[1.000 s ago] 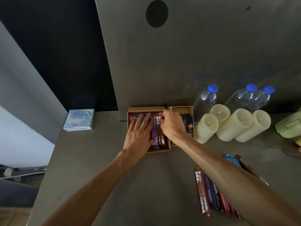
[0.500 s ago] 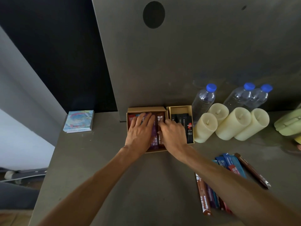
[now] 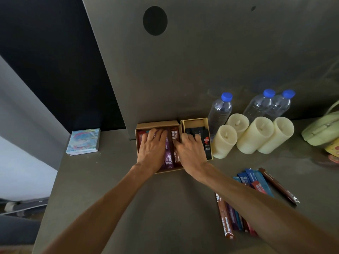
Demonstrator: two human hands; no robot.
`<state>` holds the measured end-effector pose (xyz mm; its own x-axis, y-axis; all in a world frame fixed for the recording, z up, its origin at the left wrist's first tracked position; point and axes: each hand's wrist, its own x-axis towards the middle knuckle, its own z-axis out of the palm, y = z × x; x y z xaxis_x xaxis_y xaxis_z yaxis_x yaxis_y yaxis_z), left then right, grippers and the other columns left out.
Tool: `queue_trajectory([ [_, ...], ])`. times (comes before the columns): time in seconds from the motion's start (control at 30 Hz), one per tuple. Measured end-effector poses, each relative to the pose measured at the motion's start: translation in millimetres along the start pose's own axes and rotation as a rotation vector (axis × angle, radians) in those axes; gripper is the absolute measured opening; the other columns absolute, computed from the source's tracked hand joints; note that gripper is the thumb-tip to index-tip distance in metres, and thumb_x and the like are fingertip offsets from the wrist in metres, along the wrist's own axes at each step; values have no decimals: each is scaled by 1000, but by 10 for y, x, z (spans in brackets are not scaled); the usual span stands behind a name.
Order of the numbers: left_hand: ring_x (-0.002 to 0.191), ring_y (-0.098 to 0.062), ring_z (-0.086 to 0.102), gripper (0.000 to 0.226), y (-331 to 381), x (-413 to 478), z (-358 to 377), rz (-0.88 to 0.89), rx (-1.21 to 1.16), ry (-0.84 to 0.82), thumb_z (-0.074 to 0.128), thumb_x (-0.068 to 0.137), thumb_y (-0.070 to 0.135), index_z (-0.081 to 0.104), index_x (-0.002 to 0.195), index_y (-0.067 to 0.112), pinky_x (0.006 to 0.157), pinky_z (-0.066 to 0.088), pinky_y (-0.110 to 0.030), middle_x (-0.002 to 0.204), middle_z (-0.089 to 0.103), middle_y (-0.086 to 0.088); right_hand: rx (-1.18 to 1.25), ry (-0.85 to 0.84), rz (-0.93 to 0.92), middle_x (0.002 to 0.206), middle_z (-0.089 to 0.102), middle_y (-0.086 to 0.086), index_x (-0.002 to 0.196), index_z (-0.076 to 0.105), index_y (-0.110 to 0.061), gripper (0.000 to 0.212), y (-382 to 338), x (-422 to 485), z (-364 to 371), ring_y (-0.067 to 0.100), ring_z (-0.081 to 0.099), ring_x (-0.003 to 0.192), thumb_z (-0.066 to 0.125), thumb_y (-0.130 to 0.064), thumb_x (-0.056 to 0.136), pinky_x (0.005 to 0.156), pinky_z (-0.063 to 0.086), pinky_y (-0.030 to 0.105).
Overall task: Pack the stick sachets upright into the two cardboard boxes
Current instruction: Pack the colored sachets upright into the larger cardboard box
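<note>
1. Against the grey back panel point(image 3: 183, 61) sit our two cardboard boxes: left box point(image 3: 157, 123) and right box point(image 3: 194, 120).
2. Over the left box, our left hand point(image 3: 152, 151) lies flat, fingers spread, steadying its packed sachets point(image 3: 169, 156).
3. Our right hand point(image 3: 190, 153), open, straddles the boxes' shared wall, pressing black sachets point(image 3: 206, 142) down.
4. Nearer us than the right box, loose sachets point(image 3: 256, 186) wait.

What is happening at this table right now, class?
A person is packing stick sachets into two cardboard boxes set side by side against the back panel. The left hand lies flat on the coloured sachets in the larger box. The right hand straddles the boxes' shared edge, its fingers on the dark sachets in the smaller box. More loose sachets wait on the table near the right arm.
</note>
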<state>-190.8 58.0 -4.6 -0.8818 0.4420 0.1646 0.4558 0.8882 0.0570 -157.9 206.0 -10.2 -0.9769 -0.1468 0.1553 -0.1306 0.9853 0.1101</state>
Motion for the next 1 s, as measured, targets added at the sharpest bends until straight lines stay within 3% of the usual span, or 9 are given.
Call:
queue_trajectory([
  [0.23, 130, -21, 36, 73, -36, 86, -69, -62, -112, 22, 76, 79, 35, 41, 141, 20, 111, 27, -38, 140, 47, -1, 28, 23, -15, 114, 62, 10, 118, 67, -19, 29, 41, -34, -46, 27, 62, 103, 66, -36, 94, 96, 42, 44],
  [0.33, 129, -18, 38, 55, -98, 68, -156, -126, -271, 20, 67, 89, 28, 45, 140, 23, 111, 28, -36, 139, 45, 0, 46, 5, -12, 119, 60, 10, 125, 64, -21, 32, 57, -28, -69, 26, 59, 109, 61, -38, 98, 100, 40, 44],
  [0.43, 117, -13, 50, 30, -189, -19, -347, -212, -562, -24, 59, 97, 24, 58, 126, 23, 90, 49, -25, 127, 49, 2, 61, -30, -24, 121, 57, 10, 133, 61, -24, 36, 87, -35, -80, 27, 57, 112, 60, -34, 99, 102, 40, 45],
  [0.5, 101, -9, 60, 17, -299, -133, -444, -265, -673, -7, 61, 95, 24, 64, 112, 22, 73, 50, -14, 114, 56, 5, 129, -40, -25, 121, 58, 7, 136, 59, -28, 35, 131, -35, -91, 25, 57, 113, 57, -29, 101, 104, 41, 45],
  [0.57, 89, -3, 64, 10, -416, -309, -502, -357, -774, 86, 62, 95, 22, 65, 104, 21, 62, 48, -10, 103, 63, 9, 308, -35, 18, 114, 60, 4, 132, 63, -27, 31, 185, -54, -131, 20, 61, 104, 52, -26, 104, 99, 47, 40],
  [0.67, 82, -3, 68, 6, -502, -575, -517, -522, -1081, 266, 60, 96, 13, 65, 98, 16, 68, 55, -19, 91, 69, 6, 607, 54, 154, 93, 64, -1, 104, 72, -18, 25, 240, -105, -203, 12, 66, 79, 51, -31, 104, 72, 58, 32],
  [0.73, 80, -4, 67, 8, -488, -689, -467, -610, -1283, 344, 58, 97, 8, 65, 95, 11, 70, 57, -20, 87, 70, 3, 845, 15, 232, 87, 70, -3, 97, 71, -13, 31, 214, -102, -279, 10, 70, 73, 53, -38, 103, 67, 60, 31],
  [0.87, 78, -12, 66, 12, -320, -750, -341, -668, -1587, 316, 54, 98, 5, 63, 92, 9, 70, 55, -24, 86, 70, -5, 1500, -372, 538, 97, 78, 3, 111, 71, -11, 29, 97, 39, -472, 16, 77, 82, 63, -35, 99, 65, 54, 24],
  [1.0, 82, -17, 72, 7, -130, -742, -277, -646, -1465, 162, 60, 95, 7, 64, 93, 12, 66, 58, -25, 96, 71, -3, 1807, -359, 628, 93, 77, 7, 110, 73, -6, 18, 66, 154, -502, 13, 69, 73, 66, -17, 97, 57, 43, 23],
])
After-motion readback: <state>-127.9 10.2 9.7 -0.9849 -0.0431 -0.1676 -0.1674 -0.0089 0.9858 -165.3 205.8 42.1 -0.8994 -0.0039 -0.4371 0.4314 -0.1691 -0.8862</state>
